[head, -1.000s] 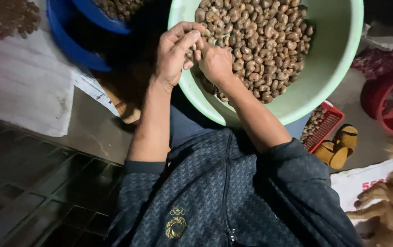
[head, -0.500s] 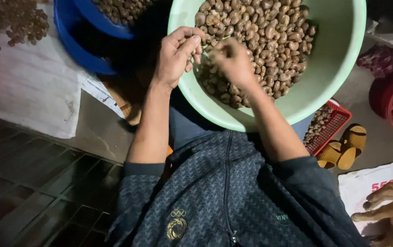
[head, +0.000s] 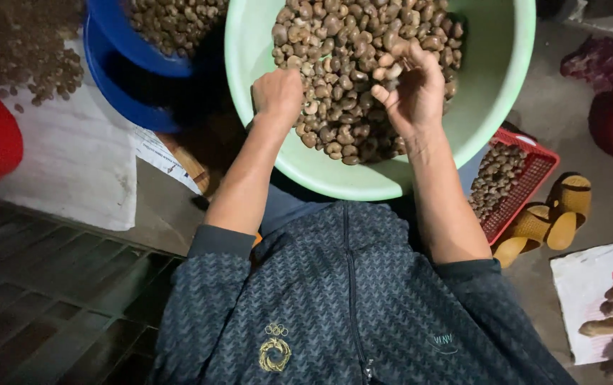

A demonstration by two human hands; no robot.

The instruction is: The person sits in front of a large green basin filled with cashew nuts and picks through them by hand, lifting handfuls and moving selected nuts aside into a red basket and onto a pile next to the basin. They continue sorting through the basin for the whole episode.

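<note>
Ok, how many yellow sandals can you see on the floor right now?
2: a pair of yellow sandals side by side on the floor, one touching the red basket, the other just beyond it. Any more would be out of view.

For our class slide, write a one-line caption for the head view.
Two bare hands, left hand closed and right hand lifting brown nuts, work over a pale green plastic basin.

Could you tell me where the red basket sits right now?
The red basket sits at right, just below the green basin, beside the yellow sandals.
</note>
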